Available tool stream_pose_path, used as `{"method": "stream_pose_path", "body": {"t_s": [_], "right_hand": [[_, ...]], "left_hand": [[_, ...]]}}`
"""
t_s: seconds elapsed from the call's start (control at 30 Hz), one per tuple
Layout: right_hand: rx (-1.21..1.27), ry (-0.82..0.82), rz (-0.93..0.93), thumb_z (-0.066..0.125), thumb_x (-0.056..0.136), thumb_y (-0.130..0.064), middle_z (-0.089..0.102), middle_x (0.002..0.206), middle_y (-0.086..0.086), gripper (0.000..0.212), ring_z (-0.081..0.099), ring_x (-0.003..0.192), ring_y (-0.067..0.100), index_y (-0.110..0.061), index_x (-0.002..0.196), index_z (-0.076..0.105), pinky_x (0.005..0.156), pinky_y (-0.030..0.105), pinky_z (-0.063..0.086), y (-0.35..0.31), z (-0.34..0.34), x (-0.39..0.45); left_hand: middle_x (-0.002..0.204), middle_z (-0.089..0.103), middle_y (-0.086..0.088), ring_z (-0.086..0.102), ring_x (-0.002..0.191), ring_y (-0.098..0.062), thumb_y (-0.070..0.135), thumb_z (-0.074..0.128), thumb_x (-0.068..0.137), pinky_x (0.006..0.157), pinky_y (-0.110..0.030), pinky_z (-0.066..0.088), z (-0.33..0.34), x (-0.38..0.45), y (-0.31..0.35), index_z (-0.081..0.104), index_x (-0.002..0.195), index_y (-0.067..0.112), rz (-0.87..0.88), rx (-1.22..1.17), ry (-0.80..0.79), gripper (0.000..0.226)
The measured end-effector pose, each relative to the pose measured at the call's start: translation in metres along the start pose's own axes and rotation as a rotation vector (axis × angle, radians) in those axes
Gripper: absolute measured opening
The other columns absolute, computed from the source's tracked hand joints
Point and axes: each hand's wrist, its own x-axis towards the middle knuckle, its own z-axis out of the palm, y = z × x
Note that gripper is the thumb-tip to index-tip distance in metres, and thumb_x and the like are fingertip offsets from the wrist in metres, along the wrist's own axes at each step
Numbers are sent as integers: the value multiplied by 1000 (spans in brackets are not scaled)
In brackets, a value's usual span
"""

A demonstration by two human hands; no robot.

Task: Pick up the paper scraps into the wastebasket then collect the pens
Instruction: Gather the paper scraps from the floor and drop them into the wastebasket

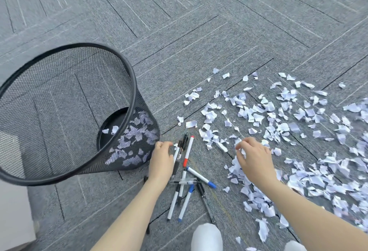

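So the right hand (pixel 253 160) is down on the floor (pixel 199 31) with its fingers curled into the paper scraps (pixel 288 123), and its grip looks closed around a small bunch of white bits under the fingertips, though how much is actually in there I can't tell. Most of the scraps spread out beyond and to the right of that grip in a big messy scatter across the grey carpet, with a thicker pile right under and behind the wrist. The left hand (pixel 161 158) sits just beside the base of the black mesh wastebasket (pixel 65 111), fingers loosely bent, and whether that grip has hold of anything I honestly can't tell since the fingertips blur into the pens. The pens (pixel 186 173) lie in a loose crisscrossed heap between the two hands, touching the left grip's side: white barrels with red and blue caps, plus a few black ones. The wastebasket is tilted, mouth toward the camera, just left of the left grip, and there's already a bunch of scraps showing through the mesh at its bottom. A white shoe (pixel 207 237) pokes in below the pens.
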Motion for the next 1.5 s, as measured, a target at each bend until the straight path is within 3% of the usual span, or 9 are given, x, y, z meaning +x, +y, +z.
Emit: {"method": "stream_pose_path", "body": {"t_s": [0.4,0.53,0.67,0.9,1.07,1.17,1.27,1.37,1.5], "right_hand": [[-37,-78,-33,48,91,-27,49,117,-8,19,49,105,12,-26,109,57,92,30,33,-6,6,-7],[-32,-84,18,46,92,-26,49,122,-7,24,49,108,13,-25,114,55,94,31,31,-1,3,-7],[-48,-101,52,44,93,-26,47,124,-7,25,47,110,11,-23,116,54,96,30,30,5,3,-11],[-63,-88,59,43,93,-28,49,120,-9,24,47,108,10,-24,114,54,96,29,30,5,8,-11],[-59,-72,90,48,91,-26,50,116,-10,20,48,107,11,-27,108,57,96,31,30,0,7,-9],[-67,9,142,63,81,-20,56,101,-5,16,54,90,17,-24,97,64,82,34,35,3,5,-15],[-34,7,193,62,83,-22,52,100,-7,16,47,86,13,-25,99,63,80,29,27,14,1,-24],[-39,14,213,66,80,-20,55,97,-5,17,51,84,16,-24,97,64,78,32,32,30,-7,-33],[-79,14,257,64,82,-21,55,97,-5,16,53,87,20,-24,97,64,81,37,37,50,-17,-34]], "left_hand": [[94,55,-4,47,74,-15,12,36,97,63,-27,40,-1,26,23,53,93,11,315,347,-75,17],[90,56,0,55,76,-17,16,47,93,70,-35,51,7,36,27,52,99,15,265,216,-112,8],[94,52,5,50,71,-8,15,49,93,64,-22,47,12,38,26,50,123,22,264,113,-121,32],[94,60,1,54,75,-13,20,47,95,61,-26,45,11,52,51,59,96,13,282,117,-68,14],[81,56,9,53,76,-10,32,55,88,82,-30,44,20,51,77,59,95,22,406,7,-143,13],[112,52,5,44,109,-14,42,54,86,103,-37,25,22,73,75,54,115,24,284,45,97,34],[153,16,1,11,142,-25,50,43,90,113,-49,1,18,107,70,26,143,24,102,52,75,62],[157,-3,-1,-7,144,-25,52,32,93,113,-51,-6,20,135,81,7,148,26,118,105,12,66],[157,6,1,-2,144,-22,51,27,95,113,-47,-6,27,165,116,15,148,26,259,104,-28,60]]}}
